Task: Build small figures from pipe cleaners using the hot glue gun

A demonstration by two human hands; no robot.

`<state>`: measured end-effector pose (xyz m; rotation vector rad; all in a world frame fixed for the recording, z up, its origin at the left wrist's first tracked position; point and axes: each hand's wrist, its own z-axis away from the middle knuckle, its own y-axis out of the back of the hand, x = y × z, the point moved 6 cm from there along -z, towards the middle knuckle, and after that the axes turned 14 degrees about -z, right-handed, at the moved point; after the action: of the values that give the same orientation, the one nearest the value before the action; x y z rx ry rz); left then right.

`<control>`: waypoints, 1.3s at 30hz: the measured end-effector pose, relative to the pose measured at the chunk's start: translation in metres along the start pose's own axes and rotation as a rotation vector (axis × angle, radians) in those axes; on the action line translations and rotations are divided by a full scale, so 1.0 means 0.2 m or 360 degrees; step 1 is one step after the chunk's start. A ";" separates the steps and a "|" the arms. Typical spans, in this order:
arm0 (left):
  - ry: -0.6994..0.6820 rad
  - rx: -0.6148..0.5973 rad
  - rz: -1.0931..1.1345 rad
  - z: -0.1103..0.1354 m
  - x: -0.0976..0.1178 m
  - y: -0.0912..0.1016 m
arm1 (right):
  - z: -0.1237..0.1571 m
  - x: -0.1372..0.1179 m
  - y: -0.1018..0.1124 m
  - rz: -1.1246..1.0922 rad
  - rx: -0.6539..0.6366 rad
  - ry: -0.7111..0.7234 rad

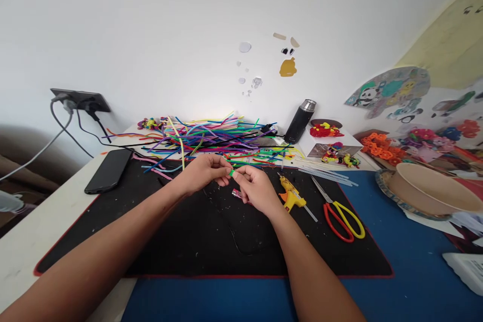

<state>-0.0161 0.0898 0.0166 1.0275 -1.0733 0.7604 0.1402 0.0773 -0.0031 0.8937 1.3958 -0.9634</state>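
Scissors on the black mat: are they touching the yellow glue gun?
Apart. The head view shows it: a strip of black mat is visible between the scissors and the yellow glue gun.

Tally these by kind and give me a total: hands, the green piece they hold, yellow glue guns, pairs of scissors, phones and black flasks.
Hands: 2 (left hand, right hand)
Green piece: 1
Yellow glue gun: 1
Pair of scissors: 1
Phone: 1
Black flask: 1
Total: 7
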 end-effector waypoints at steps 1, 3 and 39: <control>-0.0009 0.0012 -0.0004 0.00 0.00 0.00 | 0.00 0.00 0.00 0.0009 -0.0004 0.0000; -0.0016 0.0016 0.0010 0.00 0.00 0.01 | 0.00 0.00 0.01 0.0041 0.0010 0.0023; 0.0013 0.0175 0.0119 -0.04 -0.05 0.08 | -0.10 0.06 0.16 0.1695 0.0322 -0.0135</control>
<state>-0.0313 0.1033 0.0113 1.0812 -1.0767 0.8917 0.1623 0.1076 -0.0163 1.4933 0.5684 -0.2986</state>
